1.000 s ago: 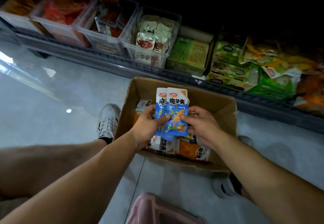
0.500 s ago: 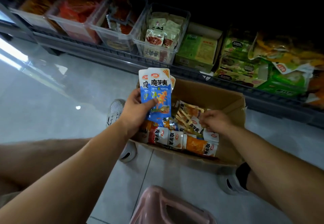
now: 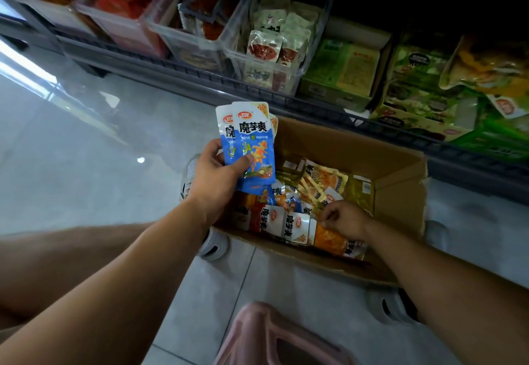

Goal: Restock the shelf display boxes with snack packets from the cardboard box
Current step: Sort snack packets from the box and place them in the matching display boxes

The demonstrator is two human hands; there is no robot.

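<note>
My left hand [image 3: 215, 176] grips a small stack of blue and white snack packets [image 3: 248, 141], held upright over the left end of the open cardboard box [image 3: 400, 193]. Inside the box lie several mixed packets, orange, red, blue and yellow. My right hand [image 3: 345, 218] is down in the box on the right, its fingers curled and pinching at an orange packet [image 3: 329, 236] near the front wall. Beyond the box, the low shelf holds clear display boxes: one with white and red packets [image 3: 274, 47], others with red packets [image 3: 126, 1].
Green cartons [image 3: 340, 70] and green and yellow bags [image 3: 446, 84] fill the shelf's right side. A dark shelf rail [image 3: 177, 70] runs along its front. My feet in light shoes flank the box on the grey tiled floor. A pink stool [image 3: 274, 336] sits below me.
My right hand let go of the blue packets and dropped into the box among the loose packets. My left hand kept the stack and shifted it left and up.
</note>
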